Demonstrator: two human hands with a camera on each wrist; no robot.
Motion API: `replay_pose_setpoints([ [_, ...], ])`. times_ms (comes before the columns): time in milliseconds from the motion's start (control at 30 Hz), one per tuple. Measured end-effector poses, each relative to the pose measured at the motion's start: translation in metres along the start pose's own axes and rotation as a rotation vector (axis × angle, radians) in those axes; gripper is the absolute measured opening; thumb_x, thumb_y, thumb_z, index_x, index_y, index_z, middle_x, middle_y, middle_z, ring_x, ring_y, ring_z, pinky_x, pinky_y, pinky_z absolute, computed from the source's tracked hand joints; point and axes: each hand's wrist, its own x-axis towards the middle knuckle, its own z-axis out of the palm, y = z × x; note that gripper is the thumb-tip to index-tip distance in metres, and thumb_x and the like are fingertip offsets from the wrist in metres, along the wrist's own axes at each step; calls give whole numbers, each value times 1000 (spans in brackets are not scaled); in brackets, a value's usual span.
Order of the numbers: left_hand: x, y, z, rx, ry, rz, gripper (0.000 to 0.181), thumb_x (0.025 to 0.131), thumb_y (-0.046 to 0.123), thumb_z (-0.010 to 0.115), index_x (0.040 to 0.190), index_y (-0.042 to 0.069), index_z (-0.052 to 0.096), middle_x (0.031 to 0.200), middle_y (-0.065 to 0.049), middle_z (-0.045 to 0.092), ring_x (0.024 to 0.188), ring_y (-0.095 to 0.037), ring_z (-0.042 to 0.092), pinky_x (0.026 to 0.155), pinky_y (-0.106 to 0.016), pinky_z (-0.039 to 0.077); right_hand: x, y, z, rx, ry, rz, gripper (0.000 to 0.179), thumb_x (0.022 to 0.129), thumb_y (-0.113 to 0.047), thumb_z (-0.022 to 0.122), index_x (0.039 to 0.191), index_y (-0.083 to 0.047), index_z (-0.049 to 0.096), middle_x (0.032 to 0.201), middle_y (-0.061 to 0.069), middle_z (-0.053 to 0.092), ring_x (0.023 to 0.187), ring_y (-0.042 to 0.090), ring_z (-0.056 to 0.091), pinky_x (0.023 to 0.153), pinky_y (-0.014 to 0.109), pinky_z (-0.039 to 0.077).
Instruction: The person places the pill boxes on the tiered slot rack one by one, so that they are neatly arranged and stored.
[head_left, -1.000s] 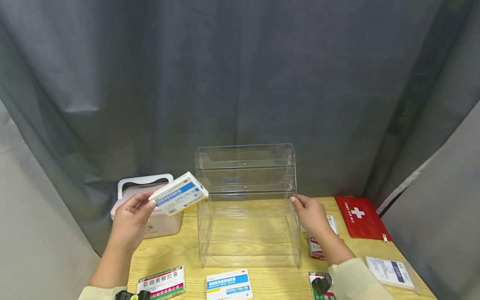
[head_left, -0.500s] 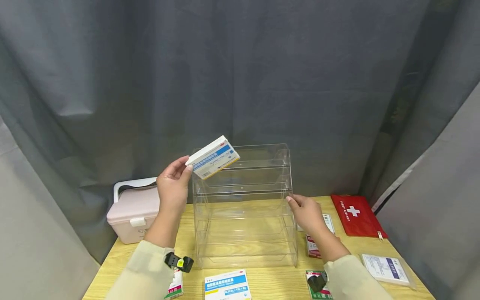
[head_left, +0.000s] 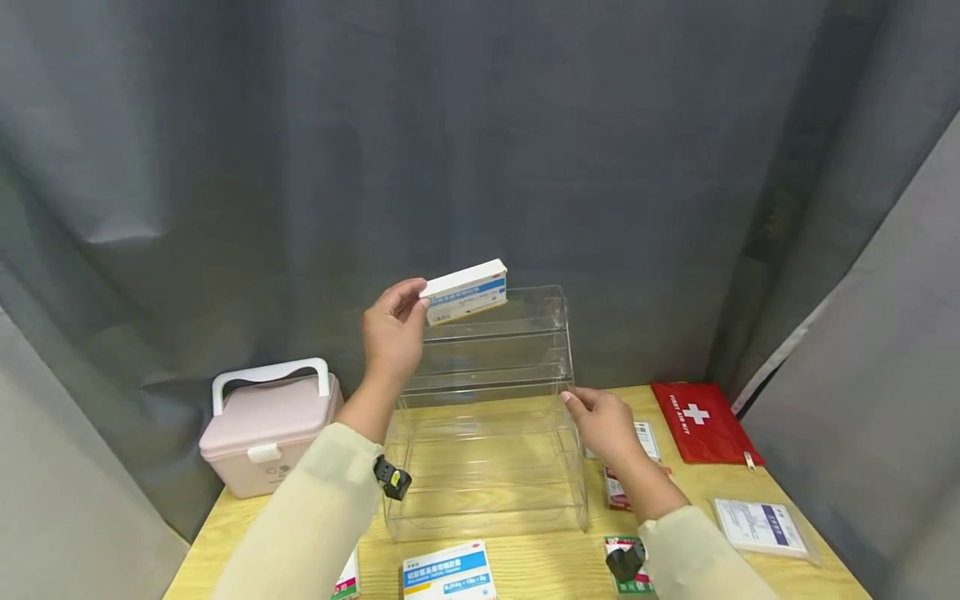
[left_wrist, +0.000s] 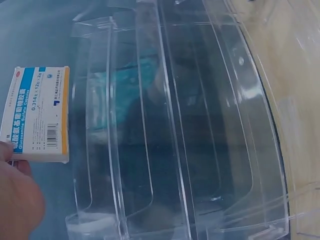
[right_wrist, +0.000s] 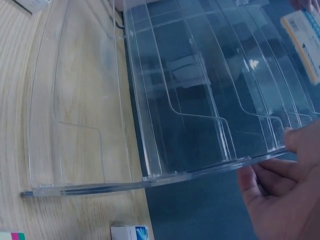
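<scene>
My left hand (head_left: 393, 333) pinches one end of a white and blue medicine box (head_left: 467, 292), labelled Glucosamine Sulfate Capsules in the left wrist view. The box is held at the top tier of a clear tiered plastic rack (head_left: 487, 523), its printed face toward me. Whether it touches the rack, I cannot tell. On the right, my other hand (head_left: 606, 423) grips the rack's side edge between thumb and fingers, as the right wrist view shows. A similar white and blue box (head_left: 450, 573) lies on the table in front of the rack.
A pink lidded case (head_left: 262, 425) with a white handle stands at the left. To the right lie a red first aid pouch (head_left: 705, 423), a bagged white pack (head_left: 761, 527), a red box (head_left: 617, 490) and a green box (head_left: 622, 575). A grey curtain (head_left: 480, 150) hangs behind.
My left hand has carried the medicine box up and right, from beside the rack to its top tier, and turned it nearer level. My right hand keeps its hold on the rack.
</scene>
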Motion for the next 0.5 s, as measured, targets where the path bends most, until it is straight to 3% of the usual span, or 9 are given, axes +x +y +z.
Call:
replay_pose_setpoints([
  [300, 15, -6, 16, 40, -53, -40, 26, 104, -2, 70, 129, 2, 76, 135, -15, 76, 132, -29, 70, 115, -31, 58, -5, -9, 6, 13, 13, -28, 54, 115, -38, 56, 151, 2, 62, 150, 25, 65, 141, 49, 60, 114, 66, 54],
  [500, 20, -10, 31, 85, -107, -95, 26, 105, 2, 69, 130, 7, 76, 135, -12, 76, 134, -27, 70, 114, -32, 59, -8, -11, 2, 21, 1, -4, 55, 115, -39, 55, 153, 1, 60, 152, 26, 63, 142, 50, 59, 115, 66, 53],
])
